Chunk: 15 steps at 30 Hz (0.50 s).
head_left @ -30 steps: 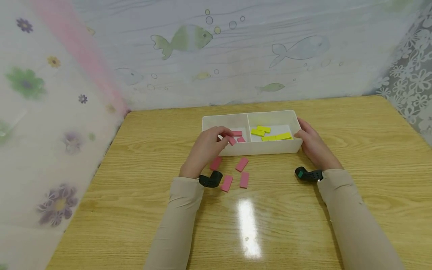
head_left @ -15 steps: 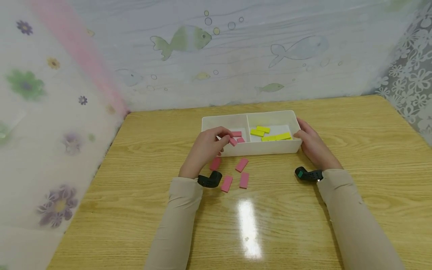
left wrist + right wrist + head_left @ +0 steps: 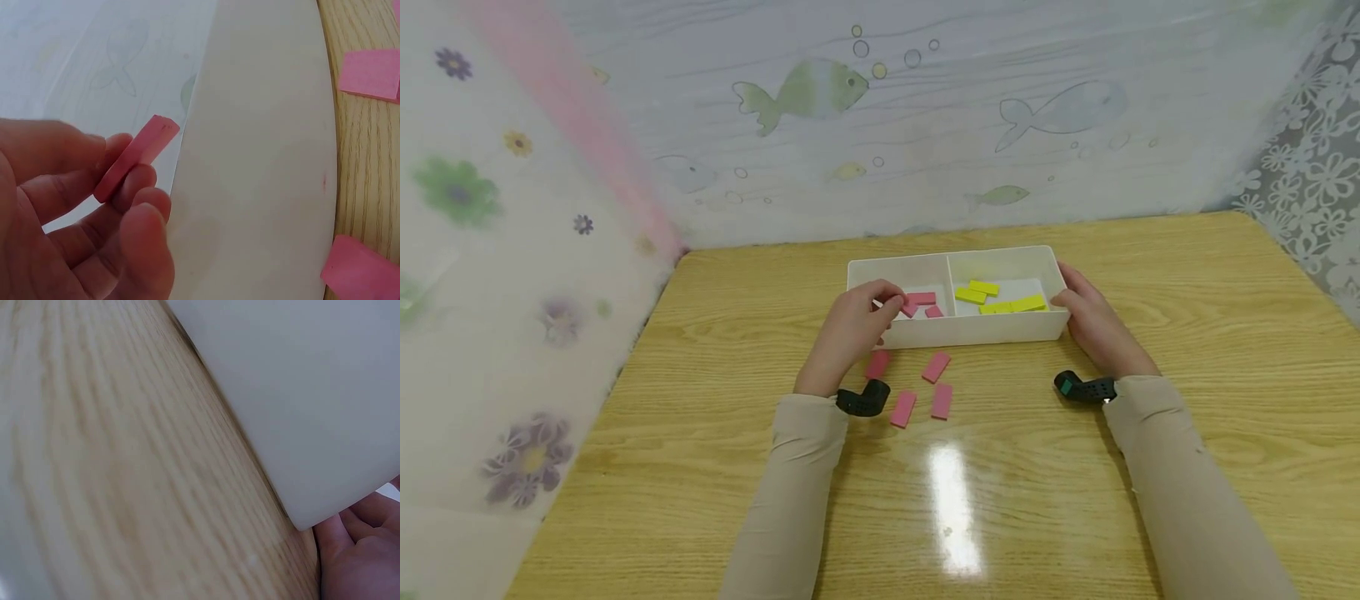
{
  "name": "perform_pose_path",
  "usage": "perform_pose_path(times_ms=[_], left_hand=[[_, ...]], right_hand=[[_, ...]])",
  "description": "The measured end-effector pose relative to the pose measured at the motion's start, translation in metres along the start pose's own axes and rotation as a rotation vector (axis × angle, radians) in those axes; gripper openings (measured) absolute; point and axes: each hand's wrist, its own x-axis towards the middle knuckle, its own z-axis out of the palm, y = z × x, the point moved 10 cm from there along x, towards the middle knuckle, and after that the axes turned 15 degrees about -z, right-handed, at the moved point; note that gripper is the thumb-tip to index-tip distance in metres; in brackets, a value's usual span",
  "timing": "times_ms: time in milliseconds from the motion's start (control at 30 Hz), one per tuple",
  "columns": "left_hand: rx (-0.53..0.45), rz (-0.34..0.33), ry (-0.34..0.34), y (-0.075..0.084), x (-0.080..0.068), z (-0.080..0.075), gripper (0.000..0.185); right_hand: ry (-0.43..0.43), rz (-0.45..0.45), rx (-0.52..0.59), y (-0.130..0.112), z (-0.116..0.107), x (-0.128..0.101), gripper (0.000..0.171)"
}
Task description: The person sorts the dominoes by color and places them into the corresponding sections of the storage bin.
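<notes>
Between the thumb and fingertips of the left hand (image 3: 853, 329) sits a pink tile (image 3: 134, 159), pinched on edge just over the near wall of the white divided tray's (image 3: 970, 329) left compartment. Just beyond those fingers, two more pink tiles (image 3: 922, 303) lie inside. Four pink tiles (image 3: 925, 385) lie on the wooden table (image 3: 700, 417) beside its wrist. Against the tray's right end, the right hand (image 3: 1093, 325) rests, fingers relaxed; beside it lie yellow tiles (image 3: 1000, 298).

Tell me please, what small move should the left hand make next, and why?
Probably release the pink block into the tray's left compartment. The left hand pinches it over that section, where other pink blocks lie, the yellow blocks fill the other side, and the right hand steadies the white tray.
</notes>
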Motion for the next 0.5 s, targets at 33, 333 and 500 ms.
perform_pose_path(times_ms=[33,333,500], left_hand=[[-0.007,-0.005,0.001,-0.0009,0.0002,-0.0004,0.019],[-0.056,-0.027,0.018,-0.0054,0.0004,-0.0041,0.012],[-0.072,-0.040,0.024,-0.0058,0.0012,-0.0057,0.010]], right_hand=[[-0.001,-0.001,-0.001,0.0000,0.0000,-0.0002,0.062],[-0.012,-0.013,0.004,0.0024,-0.0006,0.0005,0.063],[-0.013,-0.016,0.007,0.0026,-0.0011,0.0013,0.063]])
